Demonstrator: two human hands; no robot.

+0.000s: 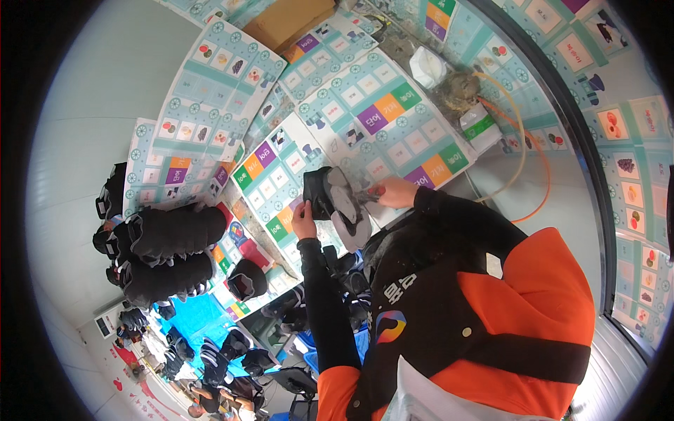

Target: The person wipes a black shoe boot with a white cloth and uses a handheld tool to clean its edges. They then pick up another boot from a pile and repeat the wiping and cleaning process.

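Observation:
A black and grey cap [324,193], as far as its shape shows, is held tilted above the front edge of the covered table, its grey part [349,215] hanging toward me. My left hand [304,221] is closed on its black left edge, thumb and fingers pinching the fabric. On the other side my right hand [397,193] is closed beside the grey part. Something small with a hint of red shows at its fingertips, too small to name. Whether the right fingers also touch the cap I cannot tell.
Stacks of nested black caps [179,235] stand at the left, and a single dark cap [247,279] lies closer to me. Orange hose [547,179] curves down on the right near a white-and-green packet [480,126]. Other people [210,400] are in the far lower left.

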